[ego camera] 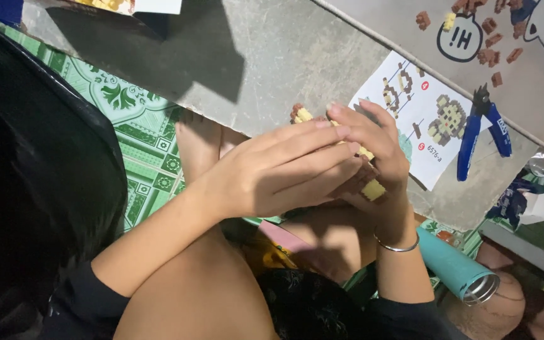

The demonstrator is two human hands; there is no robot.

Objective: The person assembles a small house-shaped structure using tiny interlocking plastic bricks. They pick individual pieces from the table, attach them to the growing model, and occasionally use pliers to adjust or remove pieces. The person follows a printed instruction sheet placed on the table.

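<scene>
At frame centre, both hands cup a small yellow-and-brown brick model (pixel 373 189) — left hand (pixel 284 173) fingers closed over it, right hand (pixel 373 141) pinching, steadying it beside the printed instruction sheet (pixel 423 119).

I take this for a home floor: a green patterned mat (pixel 140 135) under bare legs, a low grey surface (pixel 253 63) carrying toy bricks (pixel 489 47), a building instruction sheet (pixel 420 119), blue cutters (pixel 481 129), and a teal flask (pixel 458 267) near right.
</scene>
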